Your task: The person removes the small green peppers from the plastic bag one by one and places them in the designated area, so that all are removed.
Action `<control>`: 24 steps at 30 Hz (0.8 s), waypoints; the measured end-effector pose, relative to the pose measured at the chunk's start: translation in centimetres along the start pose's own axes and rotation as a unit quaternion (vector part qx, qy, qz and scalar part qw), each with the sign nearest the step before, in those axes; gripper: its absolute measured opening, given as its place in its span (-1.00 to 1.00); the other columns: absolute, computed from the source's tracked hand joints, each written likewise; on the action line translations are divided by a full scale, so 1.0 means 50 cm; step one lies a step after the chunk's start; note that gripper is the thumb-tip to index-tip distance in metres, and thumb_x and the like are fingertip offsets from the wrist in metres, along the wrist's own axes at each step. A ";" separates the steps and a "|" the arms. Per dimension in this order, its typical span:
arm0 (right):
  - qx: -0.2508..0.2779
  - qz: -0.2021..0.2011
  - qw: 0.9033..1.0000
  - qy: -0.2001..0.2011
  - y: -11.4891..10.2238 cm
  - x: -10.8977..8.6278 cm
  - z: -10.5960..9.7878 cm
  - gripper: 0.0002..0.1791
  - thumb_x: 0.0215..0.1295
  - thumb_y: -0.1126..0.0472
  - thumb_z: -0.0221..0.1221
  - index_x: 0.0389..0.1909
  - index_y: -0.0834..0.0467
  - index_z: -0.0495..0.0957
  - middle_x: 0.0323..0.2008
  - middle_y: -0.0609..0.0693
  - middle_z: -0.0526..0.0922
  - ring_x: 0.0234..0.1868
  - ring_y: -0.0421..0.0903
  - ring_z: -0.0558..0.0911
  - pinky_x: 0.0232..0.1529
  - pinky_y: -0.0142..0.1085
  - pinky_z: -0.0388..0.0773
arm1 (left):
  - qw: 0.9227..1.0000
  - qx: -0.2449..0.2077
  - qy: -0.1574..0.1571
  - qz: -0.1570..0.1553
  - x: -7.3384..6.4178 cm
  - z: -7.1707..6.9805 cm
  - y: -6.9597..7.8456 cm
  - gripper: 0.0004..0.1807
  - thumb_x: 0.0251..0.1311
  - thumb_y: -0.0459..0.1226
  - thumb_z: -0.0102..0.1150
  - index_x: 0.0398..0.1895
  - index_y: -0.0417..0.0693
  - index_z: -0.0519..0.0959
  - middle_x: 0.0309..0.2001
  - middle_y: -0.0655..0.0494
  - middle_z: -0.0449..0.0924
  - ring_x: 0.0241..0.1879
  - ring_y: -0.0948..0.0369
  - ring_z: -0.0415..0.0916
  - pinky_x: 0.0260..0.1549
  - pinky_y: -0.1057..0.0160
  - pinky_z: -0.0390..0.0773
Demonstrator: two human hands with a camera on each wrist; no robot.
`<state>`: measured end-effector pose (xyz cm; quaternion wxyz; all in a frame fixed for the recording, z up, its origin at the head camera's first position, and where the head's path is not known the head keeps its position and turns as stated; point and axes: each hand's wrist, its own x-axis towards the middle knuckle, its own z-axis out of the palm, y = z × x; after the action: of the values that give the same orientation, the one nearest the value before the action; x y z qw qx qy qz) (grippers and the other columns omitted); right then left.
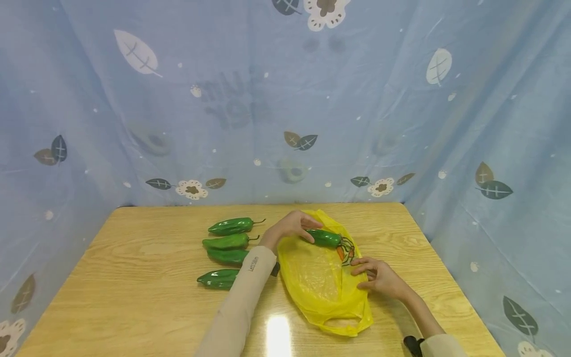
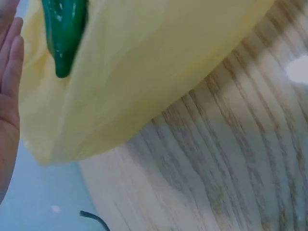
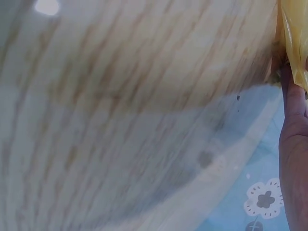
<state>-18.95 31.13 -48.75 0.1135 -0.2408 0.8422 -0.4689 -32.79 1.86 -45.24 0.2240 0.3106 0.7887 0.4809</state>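
Observation:
A yellow plastic bag (image 1: 316,277) lies spread on the wooden table. On its far part rests a green pepper (image 1: 324,238), whose tapered tip shows in the left wrist view. My left hand (image 1: 294,225) reaches over the bag with its fingertips close beside this pepper; in the left wrist view its fingers (image 2: 10,72) look straight. At the bag's right edge, my right hand (image 1: 381,280) holds the plastic (image 3: 296,38) between fingers and thumb. An orange and dark-lined patch (image 1: 345,251) shows on the bag by the pepper's end.
Several more green peppers (image 1: 231,226) lie in a column left of the bag, partly hidden by my left sleeve (image 1: 243,302). A blue patterned curtain (image 1: 250,124) stands behind and beside the wooden table (image 1: 147,277).

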 end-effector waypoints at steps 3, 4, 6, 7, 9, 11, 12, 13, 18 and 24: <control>-0.002 0.001 1.000 0.003 0.003 0.001 0.003 -0.69 0.12 0.33 0.34 -0.10 0.33 0.62 0.13 0.39 0.43 0.19 0.46 0.31 0.05 0.10 0.49 | 0.999 0.042 0.006 -0.006 0.005 -0.001 -0.012 -0.52 -0.04 -0.46 0.40 0.05 -0.17 0.61 0.06 0.04 0.62 0.10 0.15 0.53 0.04 0.33 0.52; -0.001 0.002 1.000 0.004 0.005 0.001 0.004 -0.69 0.12 0.33 0.34 -0.10 0.33 0.62 0.13 0.39 0.44 0.20 0.45 0.30 0.06 0.11 0.48 | 0.998 0.057 0.006 -0.007 0.006 -0.001 -0.016 -0.53 -0.05 -0.46 0.41 0.03 -0.17 0.63 0.04 0.04 0.63 0.08 0.15 0.54 0.02 0.35 0.53; 0.003 0.006 1.000 0.005 0.006 0.000 0.004 -0.69 0.12 0.34 0.34 -0.10 0.33 0.62 0.13 0.39 0.44 0.21 0.45 0.29 0.07 0.15 0.45 | 0.997 0.080 0.007 -0.007 0.010 -0.001 -0.023 -0.55 -0.06 -0.45 0.42 -0.01 -0.17 0.65 0.01 0.03 0.65 0.05 0.14 0.56 -0.01 0.36 0.54; 0.005 0.007 1.000 0.005 0.007 0.000 0.004 -0.69 0.12 0.35 0.34 -0.10 0.34 0.62 0.13 0.39 0.43 0.21 0.46 0.29 0.07 0.16 0.44 | 0.996 0.085 0.007 -0.008 0.011 0.000 -0.025 -0.56 -0.07 -0.46 0.42 -0.02 -0.18 0.65 0.00 0.03 0.65 0.05 0.14 0.57 -0.02 0.35 0.55; 0.011 0.009 1.000 0.002 0.007 -0.002 0.001 -0.69 0.12 0.36 0.34 -0.10 0.34 0.62 0.14 0.39 0.43 0.22 0.46 0.28 0.08 0.16 0.42 | 0.996 0.093 0.012 -0.015 0.013 -0.001 -0.026 -0.56 -0.08 -0.45 0.42 -0.02 -0.17 0.66 -0.01 0.05 0.66 0.05 0.14 0.56 -0.01 0.35 0.55; 0.010 0.007 1.000 0.002 0.006 -0.001 0.000 -0.69 0.12 0.36 0.34 -0.10 0.34 0.62 0.14 0.40 0.42 0.23 0.45 0.29 0.09 0.14 0.42 | 0.995 0.097 0.024 -0.022 0.014 -0.001 -0.028 -0.54 -0.09 -0.43 0.43 -0.01 -0.16 0.65 -0.01 0.07 0.66 0.07 0.14 0.55 0.01 0.34 0.54; 0.011 0.006 1.000 0.000 0.006 -0.001 0.000 -0.69 0.12 0.37 0.33 -0.10 0.34 0.61 0.14 0.40 0.42 0.23 0.45 0.29 0.09 0.13 0.41 | 0.995 0.097 0.029 -0.027 0.014 -0.002 -0.029 -0.53 -0.10 -0.43 0.43 -0.01 -0.15 0.65 0.00 0.08 0.66 0.08 0.15 0.55 0.03 0.33 0.53; 0.011 0.005 1.000 0.000 0.005 -0.001 -0.001 -0.70 0.11 0.37 0.33 -0.10 0.34 0.61 0.14 0.40 0.42 0.23 0.44 0.29 0.09 0.11 0.41 | 0.994 0.097 0.033 -0.031 0.014 -0.002 -0.029 -0.53 -0.10 -0.43 0.43 -0.01 -0.15 0.65 -0.01 0.08 0.66 0.08 0.15 0.55 0.03 0.33 0.52; 0.009 0.004 1.000 0.000 0.002 -0.001 -0.001 -0.70 0.11 0.38 0.34 -0.10 0.36 0.61 0.14 0.40 0.42 0.21 0.43 0.32 0.09 0.09 0.43 | 0.994 0.097 0.024 -0.035 0.016 0.002 -0.034 -0.53 -0.10 -0.43 0.44 -0.01 -0.19 0.65 0.01 0.04 0.65 0.07 0.12 0.55 0.03 0.32 0.53; 0.001 0.008 1.000 -0.002 0.001 -0.002 -0.001 -0.70 0.13 0.37 0.33 -0.09 0.33 0.62 0.15 0.39 0.42 0.22 0.43 0.32 0.07 0.10 0.45 | 0.993 0.114 0.001 -0.018 0.024 0.018 -0.039 -0.49 -0.11 -0.42 0.47 0.03 -0.17 0.63 0.05 0.03 0.62 0.14 0.10 0.50 0.13 0.27 0.46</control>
<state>-18.89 31.22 -48.76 0.1198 -0.2347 0.8432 -0.4685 -33.57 2.61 -47.44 0.1953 0.3189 0.8441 0.3843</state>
